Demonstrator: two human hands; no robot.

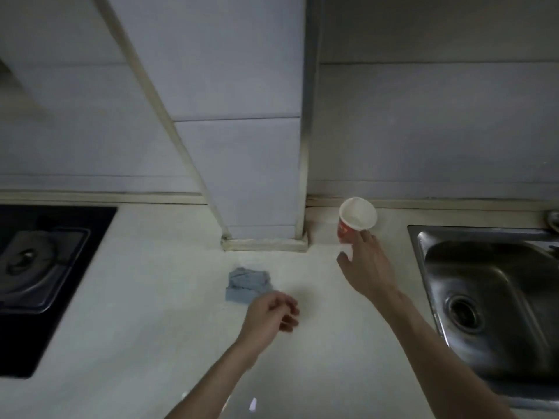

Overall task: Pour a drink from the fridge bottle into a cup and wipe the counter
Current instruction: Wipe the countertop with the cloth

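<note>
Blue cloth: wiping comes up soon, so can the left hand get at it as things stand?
Probably yes: the left hand is right beside the blue cloth, holds nothing, and nothing on the counter lies between them.

The red paper cup (357,220) stands just beyond your right hand (369,269), the stainless steel sink (478,267) to that hand's right. The folded blue cloth (245,283) lies just beyond your left hand (267,314), the black gas stove (45,267) well left.
</note>
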